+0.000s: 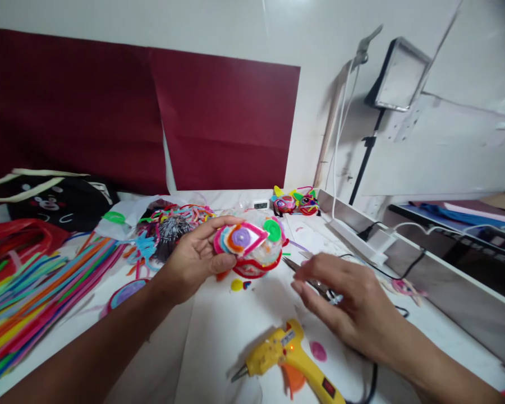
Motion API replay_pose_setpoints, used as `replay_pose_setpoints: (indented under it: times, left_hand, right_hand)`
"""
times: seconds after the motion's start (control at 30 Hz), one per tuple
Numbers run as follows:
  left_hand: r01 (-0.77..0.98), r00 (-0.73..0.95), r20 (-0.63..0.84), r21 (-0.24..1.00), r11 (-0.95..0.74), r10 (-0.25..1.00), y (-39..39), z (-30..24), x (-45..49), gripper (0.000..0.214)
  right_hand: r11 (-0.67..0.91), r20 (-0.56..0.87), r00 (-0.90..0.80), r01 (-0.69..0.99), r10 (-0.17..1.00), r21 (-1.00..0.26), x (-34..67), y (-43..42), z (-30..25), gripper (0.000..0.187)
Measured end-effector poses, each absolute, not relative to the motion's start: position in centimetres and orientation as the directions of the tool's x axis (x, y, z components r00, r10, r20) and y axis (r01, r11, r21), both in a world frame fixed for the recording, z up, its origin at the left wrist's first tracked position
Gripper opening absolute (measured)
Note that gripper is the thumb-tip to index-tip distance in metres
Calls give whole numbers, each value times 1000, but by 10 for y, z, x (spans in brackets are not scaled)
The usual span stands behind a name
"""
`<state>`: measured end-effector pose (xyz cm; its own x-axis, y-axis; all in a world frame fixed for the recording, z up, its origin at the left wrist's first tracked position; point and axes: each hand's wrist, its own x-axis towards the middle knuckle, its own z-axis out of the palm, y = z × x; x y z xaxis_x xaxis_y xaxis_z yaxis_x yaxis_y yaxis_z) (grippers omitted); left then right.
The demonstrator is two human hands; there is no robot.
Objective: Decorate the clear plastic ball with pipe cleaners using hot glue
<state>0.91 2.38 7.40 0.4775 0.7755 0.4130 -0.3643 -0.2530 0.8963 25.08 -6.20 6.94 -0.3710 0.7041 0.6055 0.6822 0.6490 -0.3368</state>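
Note:
My left hand [197,255] is closed on a pipe-cleaner craft piece [258,261], thumb in front and fingers behind. The piece has a clear, rounded body edged in red. On it are an eye shape [240,238] in pink, white, orange and purple, and a green coil [272,229]. My right hand [340,294] hovers to the right, fingers bent, with a gap between thumb and forefinger. Partly hidden beneath it, a metal pointed tool [317,287], pliers or scissors, lies on the table. A yellow hot glue gun [273,353] rests nearer me, its small orange light lit.
Bundles of pipe cleaners [46,297] spread over the left side, before a black bag [54,199]. A tangled pile of scraps [177,219] sits behind my left hand. Finished-looking colourful pieces [297,202] stand at the back. A power strip [357,238] and cables run along the right.

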Motion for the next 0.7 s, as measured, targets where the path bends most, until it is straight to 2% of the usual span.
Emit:
replay_pose_setpoints:
  times: [0.07,0.13,0.23,0.33,0.43,0.57,0.7]
  left_hand:
    - [-382,441,399,894,-234,804,23,77,11,41]
    - [-401,404,384,890,-216,831,23,79,12,42]
    - [-411,370,358,890,-195,857,24,80,12,45]
    - [-413,363,344,892,-181,866,26,80,11,45]
    - [-433,351,346,884,-177,870,27,81,11,43]
    - [-402,340,336,896,-187,878,28,81,12,46]
    - [-399,330,333,897,-189,883,27,81,12,47]
  right_hand:
    - [501,301,-409,780,861,-374,254,-73,58,18]
    - [369,67,-369,866,927,-337,258,-80,42,22]
    - [274,-104,-318,911,942,-309,262,-84,24,21]
    - [203,-193,-292,903,937,-379,261,-85,24,12]
    - [181,-234,-308,877,922,-445,255,-89,33,11]
    - [166,-190,-286,864,939,-476,244,-97,36,8]
    - [89,-155,-208,826,966,-556,244,-104,23,10]
